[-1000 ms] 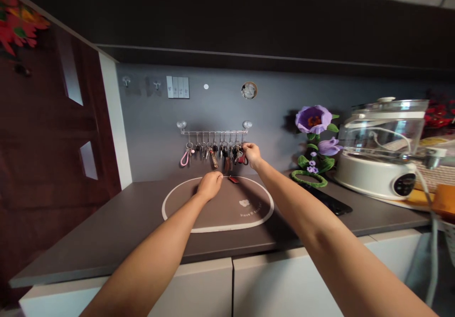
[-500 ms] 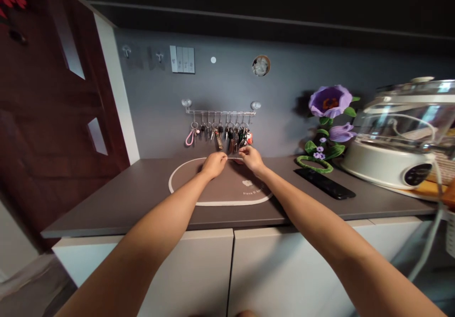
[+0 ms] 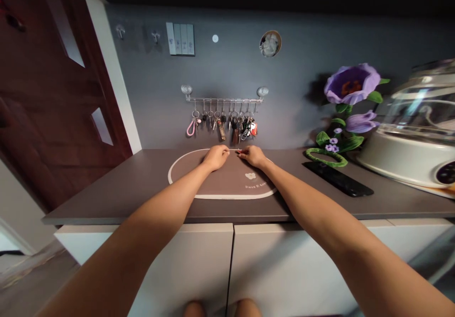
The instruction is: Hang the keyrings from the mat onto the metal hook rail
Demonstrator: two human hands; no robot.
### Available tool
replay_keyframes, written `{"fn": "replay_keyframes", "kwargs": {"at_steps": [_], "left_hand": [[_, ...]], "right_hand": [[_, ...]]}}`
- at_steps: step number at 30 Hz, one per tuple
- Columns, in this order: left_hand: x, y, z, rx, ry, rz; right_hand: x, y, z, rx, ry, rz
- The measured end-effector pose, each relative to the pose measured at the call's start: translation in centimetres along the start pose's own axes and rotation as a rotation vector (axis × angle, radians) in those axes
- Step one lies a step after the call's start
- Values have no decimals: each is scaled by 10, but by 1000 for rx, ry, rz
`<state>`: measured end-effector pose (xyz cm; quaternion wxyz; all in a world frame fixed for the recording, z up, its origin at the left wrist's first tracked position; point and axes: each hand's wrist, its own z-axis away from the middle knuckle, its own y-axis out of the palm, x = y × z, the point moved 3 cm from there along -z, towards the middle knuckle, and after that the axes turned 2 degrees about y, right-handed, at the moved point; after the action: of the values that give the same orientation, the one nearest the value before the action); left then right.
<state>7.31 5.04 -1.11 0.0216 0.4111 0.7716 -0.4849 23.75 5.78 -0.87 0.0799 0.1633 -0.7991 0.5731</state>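
Observation:
A brown oval mat (image 3: 223, 182) with a pale rim, a small white figure and lettering lies on the counter. Over its far part, my left hand (image 3: 215, 158) is closed, its fingers curled and pinched; whatever they may hold is too small to make out. To its right, my right hand (image 3: 254, 156) pinches a small flat reddish piece (image 3: 239, 152) at its fingertips, close to the mat's back edge. A gap separates the two hands. Just behind them, several keys (image 3: 235, 132) and key fobs hang from a clear hook rail (image 3: 223, 100) on the wall.
On the right of the counter (image 3: 106, 184) stand purple fabric flowers (image 3: 351, 87) with a green ring base, a black phone-like slab (image 3: 339, 179) and a white appliance (image 3: 408, 156) with a clear cover. White cabinet doors (image 3: 192, 260) are below; a dark red door (image 3: 46, 94) is at left.
The view has tilted down and come closer. My right hand has lowered to the mat's back edge; the reddish piece, earlier lying on the mat, now shows at its fingertips. My left hand stays closed.

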Motion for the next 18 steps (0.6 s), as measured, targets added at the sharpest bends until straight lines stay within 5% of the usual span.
{"fn": "replay_keyframes", "kwargs": {"at_steps": [18], "left_hand": [[-6, -3, -2, -60, 101, -55]], "right_hand": [[14, -22, 9, -117, -61, -89]]}}
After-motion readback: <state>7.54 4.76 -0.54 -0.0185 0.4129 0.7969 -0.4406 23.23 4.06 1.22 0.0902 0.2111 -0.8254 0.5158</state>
